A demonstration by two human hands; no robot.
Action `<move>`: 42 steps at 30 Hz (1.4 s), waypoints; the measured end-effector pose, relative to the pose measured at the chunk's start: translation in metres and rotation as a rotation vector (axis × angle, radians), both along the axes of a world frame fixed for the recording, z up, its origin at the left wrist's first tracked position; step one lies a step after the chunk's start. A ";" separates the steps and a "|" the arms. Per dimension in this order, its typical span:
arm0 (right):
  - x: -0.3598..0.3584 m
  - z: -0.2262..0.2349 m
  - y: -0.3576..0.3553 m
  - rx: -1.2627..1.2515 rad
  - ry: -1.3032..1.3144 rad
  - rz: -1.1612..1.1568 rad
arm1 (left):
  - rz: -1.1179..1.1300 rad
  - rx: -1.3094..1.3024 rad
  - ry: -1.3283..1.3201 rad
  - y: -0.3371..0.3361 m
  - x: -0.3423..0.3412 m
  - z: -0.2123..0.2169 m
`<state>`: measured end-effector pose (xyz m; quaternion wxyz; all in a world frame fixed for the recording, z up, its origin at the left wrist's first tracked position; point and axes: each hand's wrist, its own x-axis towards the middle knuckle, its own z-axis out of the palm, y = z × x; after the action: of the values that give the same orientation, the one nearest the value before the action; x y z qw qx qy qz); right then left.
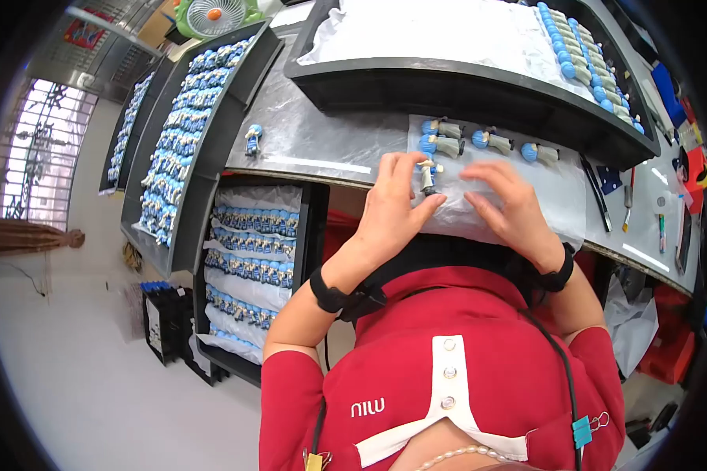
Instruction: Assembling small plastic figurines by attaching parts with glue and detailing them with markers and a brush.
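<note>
A small blue-haired figurine (427,177) in a pale outfit with dark feet is at the near edge of the worktable (330,137), its head toward the far side, grasped between the thumb and fingertips of the left hand (391,196). The right hand (517,206) is just beside it, fingers parted and curved, blurred, gripping nothing. Past the hands, four pale-clothed figurines (492,140) lie on a translucent white sheet (554,200), two of them close together near the left fingertips. Right of the sheet are a slim black tool (595,192) and a paintbrush (628,200). Behind stands a large black tray (463,85) lined with white sheeting (432,33), rows of figurines (577,55) at its right end. Left of the hands lies a lone blue-clothed figurine (253,143); farther left, a long dark tray (198,208) holds many more, near a green fan (214,16).
</note>
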<state>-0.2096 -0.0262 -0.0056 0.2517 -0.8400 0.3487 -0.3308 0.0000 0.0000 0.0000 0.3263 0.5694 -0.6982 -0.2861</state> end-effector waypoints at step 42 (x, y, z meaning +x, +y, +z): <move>-0.009 0.003 0.009 0.897 -0.651 -0.054 | -0.178 0.082 0.628 -0.008 -0.033 -0.008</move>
<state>-0.2185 -0.0175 -0.0029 0.6711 -0.4955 0.3810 -0.3988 -0.0329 -0.0082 -0.0075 0.4762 0.4028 -0.5985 -0.5028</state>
